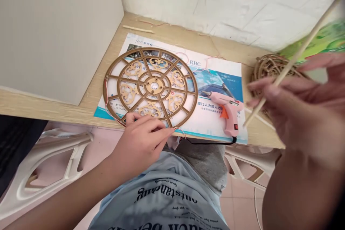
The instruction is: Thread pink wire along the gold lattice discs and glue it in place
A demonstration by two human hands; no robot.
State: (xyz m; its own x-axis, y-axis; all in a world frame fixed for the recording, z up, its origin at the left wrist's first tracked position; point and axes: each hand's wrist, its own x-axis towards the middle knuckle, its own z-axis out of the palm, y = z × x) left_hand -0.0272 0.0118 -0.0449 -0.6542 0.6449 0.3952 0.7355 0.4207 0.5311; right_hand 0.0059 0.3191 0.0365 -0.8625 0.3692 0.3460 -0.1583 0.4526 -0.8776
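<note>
A round brown openwork frame [118,90], with spokes and scroll ornaments, lies flat on a printed sheet [215,61]. My left hand [142,133] is closed over its front rim, thumb side hidden, index fingertip at the rim's edge. A thin red and white wire [106,97] runs along the left rim, passes under that hand and comes out by the fingertip. Raised at the right, my right hand [299,107] pinches a thin wooden stick [302,48], held at a slant; this hand is blurred. Between the hands a pink glue gun [229,109] lies on its side.
More brown openwork pieces [272,64] are stacked behind my right hand. A short wooden strip [138,29] and loose wire lie along the back. A pale panel [54,32] stands at left, a white wall behind. The glue gun's black cord [210,143] crosses the table's front edge.
</note>
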